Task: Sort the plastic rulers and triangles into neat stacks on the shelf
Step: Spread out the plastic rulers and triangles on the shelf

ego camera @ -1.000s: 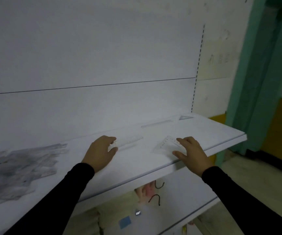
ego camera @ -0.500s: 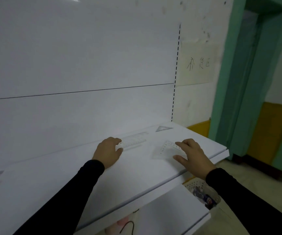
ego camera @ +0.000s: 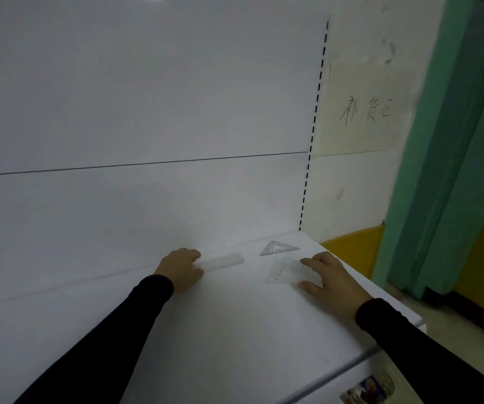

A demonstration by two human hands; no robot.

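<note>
Head view, white shelf unit, right-hand end.

Item 1: flat white laminate shelf (ego camera: 235,330), backed by a white panel wall. It carries all the pieces listed below.

Item 2: clear plastic straight ruler (ego camera: 224,261), lying flat near the back of the shelf, long axis roughly along the back edge. Its left end sits under the fingers of the left hand (ego camera: 181,268), which curl over that end and appear to grip it. Whether this is one ruler or several stacked cannot be told.

Item 3: clear plastic triangle with printed markings (ego camera: 288,271), flat on the shelf toward the front right. The right hand (ego camera: 329,277) rests on its right part, fingers spread and fairly straight, thumb on the shelf beside it; pressing or sliding rather than pinching.

Item 4: second clear plastic triangle with a cut-out centre (ego camera: 277,248), flat in the back right corner, apart from both hands and just behind item 3.

Status, as judged: sorting is in progress. The ruler sits to the left and the triangles to the right, so the kinds look separated. The two triangles are not yet one on top of the other, so that stack remains to be made. How many pieces wait elsewhere is outside the view.

Also present: pale paper notice with handwritten characters (ego camera: 363,112) on the wall; green door frame (ego camera: 444,141) at right.
</note>
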